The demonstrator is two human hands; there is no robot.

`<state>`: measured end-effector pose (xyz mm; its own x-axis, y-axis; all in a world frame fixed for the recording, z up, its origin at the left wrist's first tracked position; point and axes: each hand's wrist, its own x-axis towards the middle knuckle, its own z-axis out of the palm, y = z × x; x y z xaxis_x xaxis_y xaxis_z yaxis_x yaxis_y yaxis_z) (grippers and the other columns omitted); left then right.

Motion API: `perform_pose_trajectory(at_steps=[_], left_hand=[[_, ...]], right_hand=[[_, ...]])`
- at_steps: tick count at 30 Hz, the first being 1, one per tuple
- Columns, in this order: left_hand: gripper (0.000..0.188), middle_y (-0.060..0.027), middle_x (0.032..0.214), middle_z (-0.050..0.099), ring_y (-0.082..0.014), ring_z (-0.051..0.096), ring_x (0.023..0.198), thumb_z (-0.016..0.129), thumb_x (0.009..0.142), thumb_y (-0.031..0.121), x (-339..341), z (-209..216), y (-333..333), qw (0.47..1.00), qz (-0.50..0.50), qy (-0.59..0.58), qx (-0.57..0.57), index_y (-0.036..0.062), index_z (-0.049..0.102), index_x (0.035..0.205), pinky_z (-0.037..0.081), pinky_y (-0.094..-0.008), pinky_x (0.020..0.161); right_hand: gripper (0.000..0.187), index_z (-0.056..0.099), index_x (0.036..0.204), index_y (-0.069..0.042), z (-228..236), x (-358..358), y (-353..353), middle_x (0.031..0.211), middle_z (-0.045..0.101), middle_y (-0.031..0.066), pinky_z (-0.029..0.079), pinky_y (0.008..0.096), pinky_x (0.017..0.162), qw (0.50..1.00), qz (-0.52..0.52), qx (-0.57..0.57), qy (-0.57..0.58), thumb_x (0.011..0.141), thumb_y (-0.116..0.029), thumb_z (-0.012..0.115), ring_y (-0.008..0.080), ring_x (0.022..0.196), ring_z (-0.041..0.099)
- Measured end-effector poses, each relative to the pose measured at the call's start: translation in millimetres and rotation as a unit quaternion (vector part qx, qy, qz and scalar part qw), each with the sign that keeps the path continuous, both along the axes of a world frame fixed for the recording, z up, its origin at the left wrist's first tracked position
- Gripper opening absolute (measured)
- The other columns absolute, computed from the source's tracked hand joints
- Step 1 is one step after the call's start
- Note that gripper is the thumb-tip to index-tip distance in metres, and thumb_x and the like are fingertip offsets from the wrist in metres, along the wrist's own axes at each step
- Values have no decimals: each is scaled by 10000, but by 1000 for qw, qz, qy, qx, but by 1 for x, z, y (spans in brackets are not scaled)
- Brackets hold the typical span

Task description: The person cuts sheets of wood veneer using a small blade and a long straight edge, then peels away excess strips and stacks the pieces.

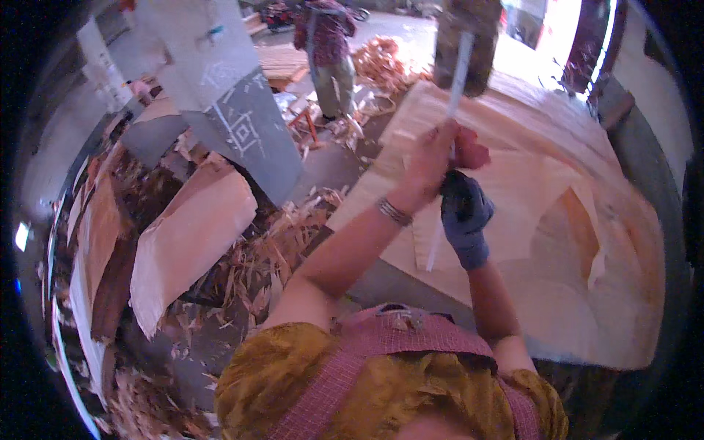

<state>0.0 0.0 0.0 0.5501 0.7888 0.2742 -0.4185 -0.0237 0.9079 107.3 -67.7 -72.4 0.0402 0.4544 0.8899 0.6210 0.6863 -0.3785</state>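
My left hand [429, 163], bare with a bracelet at the wrist, is closed around a long, thin white strip [460, 73]. The strip slants from the far side down toward me; its material I cannot make out. Just below, my right hand [466, 213] wears a blue-grey glove with dark patches, its fingers curled against the same strip. A reddish lump [471, 149] shows beside my left fingers, too blurred to name. Beneath both hands lies a broad stack of pale wood veneer sheets [506, 242], with a torn, darker patch on its right part.
At left, a bent veneer bundle [194, 235] leans among wood scraps [275, 253] on the floor. A grey-and-white pillar [253, 125] stands beyond it. Another person [326, 59] is farther off, near a heap of shavings [381, 62]. A dark post-like object [447, 55] rises at the stack's far edge.
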Motion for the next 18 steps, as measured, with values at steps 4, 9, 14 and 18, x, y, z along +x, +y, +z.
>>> perform_pose_trajectory(at_steps=[4, 9, 14, 18], left_hand=[[596, -189, 1262, 593, -281, 634, 1085, 403, 988, 542, -30, -15, -12, 991, -94, 40, -82, 67, 450, 1344, 527, -374, 893], [521, -61, 961, 672, -144, 641, 879, 580, 893, 582, -25, -40, -19, 948, -131, 289, -30, 79, 642, 1014, 495, -276, 801], [319, 1, 795, 639, -80, 590, 729, 680, 894, 371, 13, -83, -21, 916, -223, 333, -14, 52, 660, 906, 462, -222, 664], [267, 3, 733, 605, -74, 542, 688, 666, 905, 296, 47, -138, -29, 910, -215, 354, 9, 31, 659, 880, 452, -237, 644]], right_hand=[[287, 569, 1204, -15, -14, -26, -54, 753, 636, 41, 456, 255, 512, 832, 231, -231, 449, 918, -5, 582, 136, 584, 599], [403, 511, 1285, -33, -14, 15, -74, 703, 614, 38, 399, 229, 446, 817, 155, -319, 454, 895, 3, 605, 108, 506, 552], [473, 506, 1304, -79, -39, 37, -97, 680, 611, 19, 407, 223, 455, 818, 101, -368, 431, 864, -49, 679, 81, 503, 541], [309, 616, 1164, -16, -88, 54, -153, 805, 657, 41, 463, 240, 515, 691, 74, -493, 523, 894, -149, 685, 101, 638, 611]])
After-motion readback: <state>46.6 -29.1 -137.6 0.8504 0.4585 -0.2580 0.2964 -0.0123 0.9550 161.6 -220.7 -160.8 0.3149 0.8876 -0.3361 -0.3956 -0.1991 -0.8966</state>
